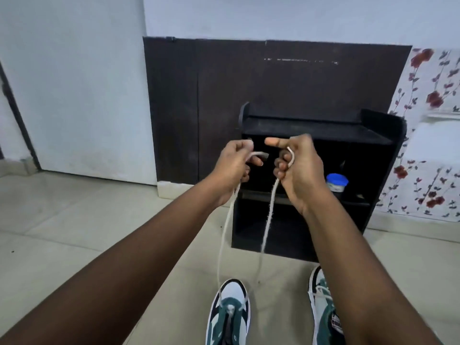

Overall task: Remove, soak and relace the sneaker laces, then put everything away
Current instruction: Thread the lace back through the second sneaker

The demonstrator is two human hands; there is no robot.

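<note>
White lace (267,220) ends are gripped in the closed left hand (235,168) and right hand (297,170) and drawn up level, likely to even both lengths. Below the hands, the lace is threaded through the lowest eyelets of the green sneaker (230,317).

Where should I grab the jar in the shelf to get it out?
Grip the jar around its blue lid, coming straight in from the open front of the shelf. It stands upright near the right wall, with boards above and behind, so only the front is free. Both hands now hold the lace.
</note>
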